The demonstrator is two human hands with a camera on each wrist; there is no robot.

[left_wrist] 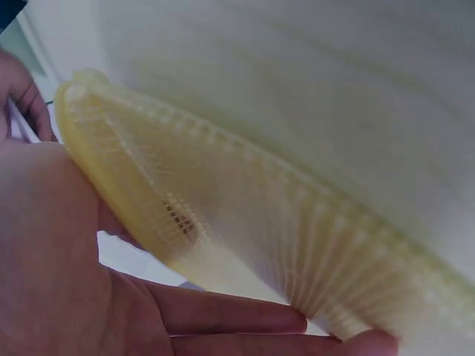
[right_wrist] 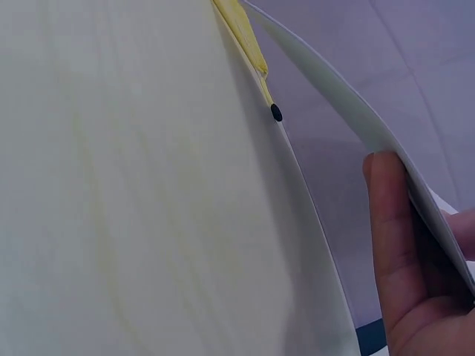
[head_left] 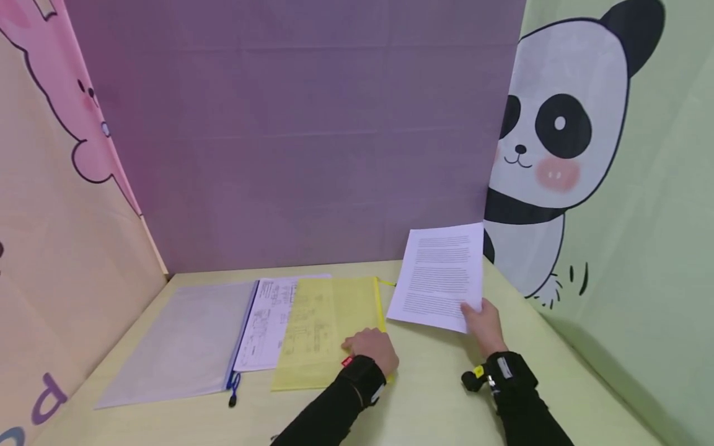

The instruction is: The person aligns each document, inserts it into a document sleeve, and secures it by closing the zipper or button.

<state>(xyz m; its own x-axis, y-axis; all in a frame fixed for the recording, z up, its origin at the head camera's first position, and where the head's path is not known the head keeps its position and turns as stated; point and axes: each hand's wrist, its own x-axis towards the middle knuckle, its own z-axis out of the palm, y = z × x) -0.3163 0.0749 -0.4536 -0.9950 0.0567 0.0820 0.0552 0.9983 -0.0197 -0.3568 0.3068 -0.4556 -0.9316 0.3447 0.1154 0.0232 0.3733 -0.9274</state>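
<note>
- Beyond both hands rose a purple backdrop (head_left: 290, 124); only the head view gave the panda (head_left: 605, 124) on the wall to the right of the right hand.
- Beneath the hands spread the pale bench (head_left: 435, 396).
- Well to the left of the left hand lay a clear pouch (head_left: 173, 347) with a blue zip along the side nearer that hand.
- Right at the left hand lay a translucent yellow pouch (head_left: 318, 334), its yellow-trimmed side by the fingers. The left wrist view added what the head view did not: a fine mesh weave and an edge bowed apart into a gap.
- Between the clear pouch and the left hand was a sheet of drawings (head_left: 268, 322), partly covered by the yellow film.
- Ahead of the right hand, raised off the bench, was the printed paper (head_left: 440, 272); the right wrist view caught it nearly edge-on and curved.
- The left hand (head_left: 375, 350) pinched the yellow mesh at its fingertips, where creases fanned out.
- The right hand (head_left: 484, 322) gripped the paper's near right corner, digits on both faces.
- Smallest, beyond the right hand, was a dark bead (right_wrist: 276, 113) on a yellow cord, which the paper hid from the head view.
</note>
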